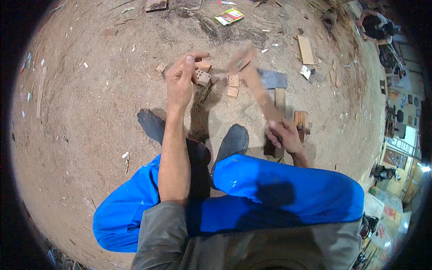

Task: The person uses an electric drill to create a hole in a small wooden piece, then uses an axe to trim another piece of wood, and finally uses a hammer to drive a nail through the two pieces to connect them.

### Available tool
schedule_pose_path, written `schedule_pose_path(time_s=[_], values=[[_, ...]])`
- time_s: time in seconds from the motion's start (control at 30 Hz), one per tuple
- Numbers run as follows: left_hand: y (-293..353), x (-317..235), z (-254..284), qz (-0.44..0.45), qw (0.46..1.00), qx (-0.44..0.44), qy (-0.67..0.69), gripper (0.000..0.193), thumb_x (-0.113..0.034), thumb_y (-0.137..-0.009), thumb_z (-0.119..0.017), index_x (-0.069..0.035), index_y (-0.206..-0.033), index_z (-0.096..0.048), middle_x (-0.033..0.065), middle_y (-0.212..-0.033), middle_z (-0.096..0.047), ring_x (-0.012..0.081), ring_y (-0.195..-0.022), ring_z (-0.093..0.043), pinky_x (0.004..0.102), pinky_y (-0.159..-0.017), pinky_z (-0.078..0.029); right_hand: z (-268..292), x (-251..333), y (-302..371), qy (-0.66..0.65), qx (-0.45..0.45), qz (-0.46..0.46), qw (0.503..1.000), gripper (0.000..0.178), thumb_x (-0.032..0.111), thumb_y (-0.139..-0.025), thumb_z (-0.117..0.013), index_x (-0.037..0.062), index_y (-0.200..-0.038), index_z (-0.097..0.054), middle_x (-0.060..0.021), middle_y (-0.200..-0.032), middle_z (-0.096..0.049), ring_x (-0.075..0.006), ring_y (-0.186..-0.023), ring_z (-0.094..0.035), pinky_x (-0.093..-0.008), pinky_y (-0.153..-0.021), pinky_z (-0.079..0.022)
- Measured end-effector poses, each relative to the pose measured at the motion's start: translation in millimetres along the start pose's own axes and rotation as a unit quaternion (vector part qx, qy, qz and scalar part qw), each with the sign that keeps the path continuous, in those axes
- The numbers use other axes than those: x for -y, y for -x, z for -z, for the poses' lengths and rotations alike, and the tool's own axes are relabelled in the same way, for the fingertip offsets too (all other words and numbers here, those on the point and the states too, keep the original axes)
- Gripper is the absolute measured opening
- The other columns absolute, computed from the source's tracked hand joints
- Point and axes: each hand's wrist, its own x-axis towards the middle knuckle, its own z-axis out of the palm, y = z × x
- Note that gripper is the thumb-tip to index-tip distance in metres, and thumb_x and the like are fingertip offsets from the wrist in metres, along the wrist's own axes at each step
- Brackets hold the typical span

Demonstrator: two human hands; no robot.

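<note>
My right hand (285, 136) is closed round the handle of a wooden mallet (259, 90). The mallet's head is raised toward the upper left and smeared by motion. My left hand (181, 78) has its index finger stretched to the right and its thumb apart; its lower fingers are partly hidden. Close beside those fingers is a small wooden block with dark holes (204, 78), and I cannot tell whether they touch it. Behind it shows a reddish wood piece (204, 66). Two small wooden tiles (233, 81) lie between the block and the mallet.
A hatchet (272, 79) lies on the ground beneath the mallet, its handle toward me. Right of it sits a brown wood block (300, 119). Farther off are a pale board (305, 50) and a yellow-green packet (229, 16). Another person (377, 26) is at the far right.
</note>
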Motion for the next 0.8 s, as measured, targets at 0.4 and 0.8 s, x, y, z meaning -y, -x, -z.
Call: schedule_pose_path(time_s=[0.4,0.8], values=[[-1,0,-10,0.021,0.997,0.036,0.061,0.060,-0.055,-0.103,-0.051,-0.003,-0.130,-0.065,0.0172,-0.138,-0.061,0.0253,-0.118,-0.061,0.0381,-0.097,-0.051,0,-3,2,0.055,0.001,-0.035,0.998,0.023,0.026,-0.105,-0.060,0.0032,-0.102,-0.063,0.0016,-0.061,-0.050,-0.0067,-0.047,-0.043,-0.0255,-0.043,-0.032],[2,-17,-11,0.066,0.974,0.193,0.098,0.098,-0.015,-0.062,-0.096,-0.005,-0.148,-0.049,0.0147,-0.137,-0.063,0.0264,-0.124,-0.061,0.0441,-0.110,-0.048,-9,0,4,-0.003,0.096,-0.092,0.991,0.025,0.025,-0.104,-0.061,0.0058,-0.089,-0.058,0.0018,-0.063,-0.052,-0.0057,-0.048,-0.045,-0.0256,-0.042,-0.033]])
